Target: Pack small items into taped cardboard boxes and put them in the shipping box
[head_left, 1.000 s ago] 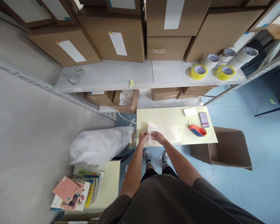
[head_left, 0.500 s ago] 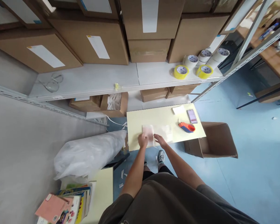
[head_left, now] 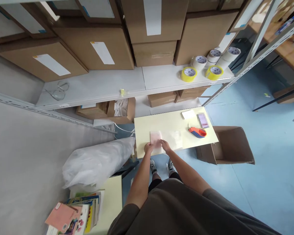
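A flat pink booklet-like item (head_left: 155, 135) lies on the pale yellow table (head_left: 147, 124), and a translucent wrapping sheet (head_left: 175, 139) spreads out to its right. At the item's lower left edge is my left hand (head_left: 148, 148), closed with its fingers curled on the edge. My right hand (head_left: 165, 146) pinches at the opposite side, where the item meets the sheet. Fine detail of the fingertips is too small to make out. To the right lie an orange and blue tape dispenser (head_left: 197, 132), a blurred-out purple item (head_left: 203, 120) and a white pad (head_left: 188, 114).
A shelf (head_left: 100, 81) behind the table holds cartons (head_left: 105, 49) and tape rolls (head_left: 188, 74). An open cardboard box (head_left: 232, 147) stands at the table's right end. A big white plastic bag (head_left: 100, 160) and stacked books (head_left: 66, 218) are at left.
My left hand has shifted down slightly to the item's lower left edge. My right hand has drawn in against its right edge, its fingers now closer together. The view has shifted slightly.
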